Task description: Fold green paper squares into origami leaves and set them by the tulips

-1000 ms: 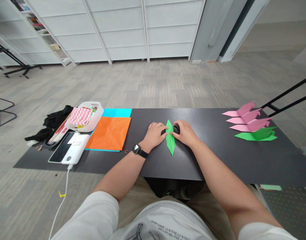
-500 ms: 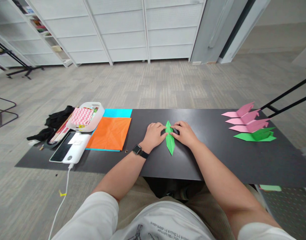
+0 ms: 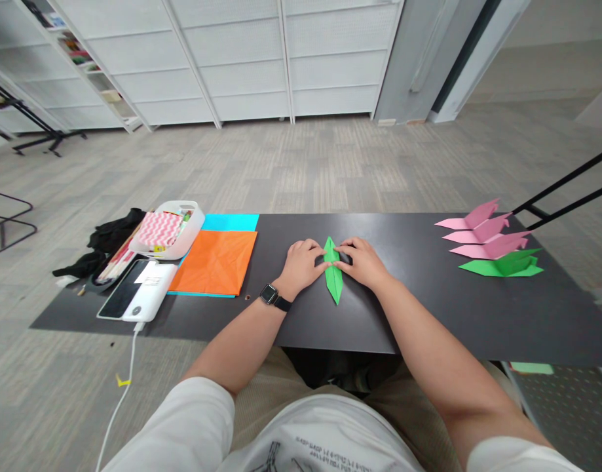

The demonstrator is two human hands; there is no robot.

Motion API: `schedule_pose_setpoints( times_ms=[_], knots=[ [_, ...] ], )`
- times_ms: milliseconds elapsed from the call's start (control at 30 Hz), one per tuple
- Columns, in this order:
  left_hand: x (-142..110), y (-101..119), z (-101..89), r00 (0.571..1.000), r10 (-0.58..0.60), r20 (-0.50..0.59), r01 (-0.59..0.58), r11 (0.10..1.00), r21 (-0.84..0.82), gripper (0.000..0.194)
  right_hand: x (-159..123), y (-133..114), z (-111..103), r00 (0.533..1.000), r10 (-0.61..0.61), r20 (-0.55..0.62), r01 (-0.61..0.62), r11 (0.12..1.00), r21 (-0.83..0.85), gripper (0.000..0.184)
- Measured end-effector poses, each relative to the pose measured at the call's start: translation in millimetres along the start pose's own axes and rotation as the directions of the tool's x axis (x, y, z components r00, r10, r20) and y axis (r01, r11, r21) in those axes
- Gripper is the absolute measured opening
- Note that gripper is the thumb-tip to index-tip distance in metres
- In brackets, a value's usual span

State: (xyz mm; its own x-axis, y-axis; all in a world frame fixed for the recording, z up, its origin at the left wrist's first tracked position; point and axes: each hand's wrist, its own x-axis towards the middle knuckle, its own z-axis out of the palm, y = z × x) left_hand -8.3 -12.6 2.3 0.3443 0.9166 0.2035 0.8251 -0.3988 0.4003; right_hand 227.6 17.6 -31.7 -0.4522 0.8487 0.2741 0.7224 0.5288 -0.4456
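Note:
A piece of green origami paper (image 3: 335, 286), folded into a long narrow diamond, lies on the dark table in front of me. My left hand (image 3: 303, 267) grips its left edge with thumb and fingertips. From the other side my right hand (image 3: 362, 263) grips the right edge in the same way. Both thumbs meet the paper near its middle. Off to the right stand several folded paper birds: a green paper bird (image 3: 507, 265) nearest me, and pink paper birds (image 3: 492, 248) in a row behind it.
Orange paper sheets (image 3: 215, 262) lie over blue sheets (image 3: 232, 222) on the left. Beside them are a white basket (image 3: 195, 226) with a pink zigzag packet, a white device (image 3: 156, 295) with a cable, and black cloth (image 3: 114, 231). The table (image 3: 428, 328) ends close to my lap.

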Motion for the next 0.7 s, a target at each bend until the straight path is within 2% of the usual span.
schedule_pose_setpoints(
  times_ms=[500,600,700],
  knots=[
    [-1,0,2.8,1.0,-0.025,-0.001,0.025,1.0,-0.009,0.028,-1,0,-6,0.999,-0.012,-0.034,0.013,0.999,0.047,0.048],
    [-1,0,2.0,1.0,-0.018,-0.006,0.018,1.0,0.003,0.031,-1,-3,-9,0.999,-0.021,-0.038,0.024,0.998,0.06,0.04],
    [-2,2,0.2,0.999,0.015,-0.04,-0.013,1.0,0.028,0.034,0,-5,-13,0.998,-0.049,-0.038,0.051,0.997,0.063,0.021]
  ],
)
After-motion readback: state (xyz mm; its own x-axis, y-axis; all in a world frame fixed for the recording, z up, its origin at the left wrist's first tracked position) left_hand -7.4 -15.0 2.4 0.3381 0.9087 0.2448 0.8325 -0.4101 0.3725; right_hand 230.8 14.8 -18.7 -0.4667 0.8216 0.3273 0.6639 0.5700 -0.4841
